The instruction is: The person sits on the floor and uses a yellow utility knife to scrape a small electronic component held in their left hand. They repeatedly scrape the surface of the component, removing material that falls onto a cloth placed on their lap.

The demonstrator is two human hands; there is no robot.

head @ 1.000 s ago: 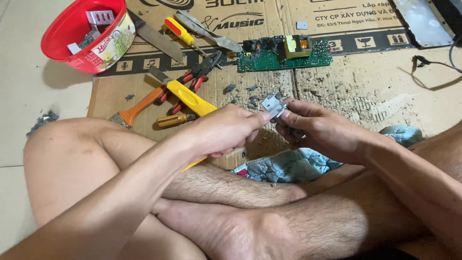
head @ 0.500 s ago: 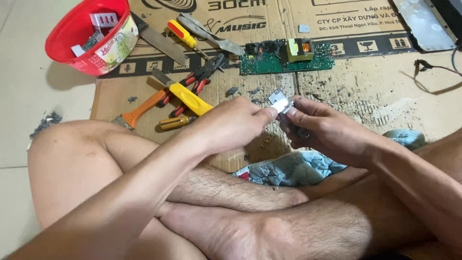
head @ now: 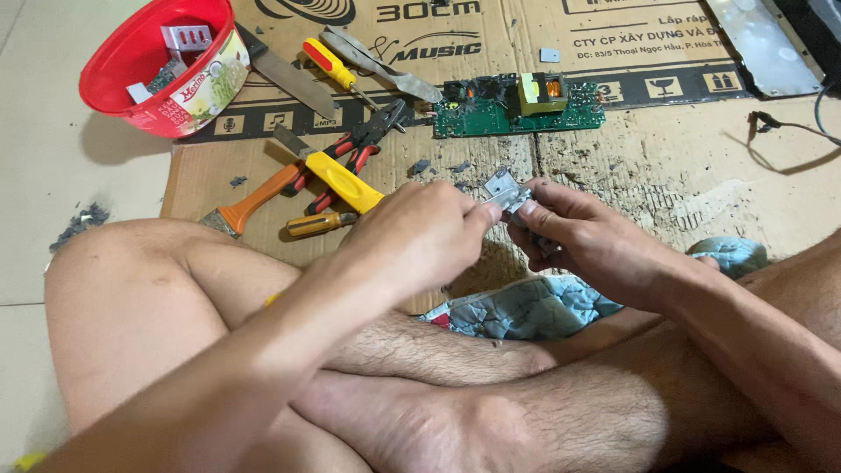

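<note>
Sitting cross-legged on the floor, the person holds a small metal piece [head: 504, 190] just above the near edge of the cardboard sheet [head: 613, 166]. The left hand [head: 420, 236] pinches one end of it between thumb and fingertips, and the right hand [head: 583, 232] curls its fingers around the other end from below. The piece looks thin and sharp-edged, so a slip under a hard pull could likely nick a fingertip or send it flying into the grey crumbs scattered over the cardboard. Close beyond the hands lie a yellow-handled knife [head: 337, 175], red-handled pliers [head: 359, 144], a brush with an orange handle [head: 254, 197] and a small screwdriver [head: 320, 224]. A green circuit board [head: 517, 105] lies toward the far edge and a red bowl [head: 131, 52] of scraps stands at the far left corner. A blue-grey cloth [head: 534, 307] lies crumpled beneath the hands, against the legs.
</note>
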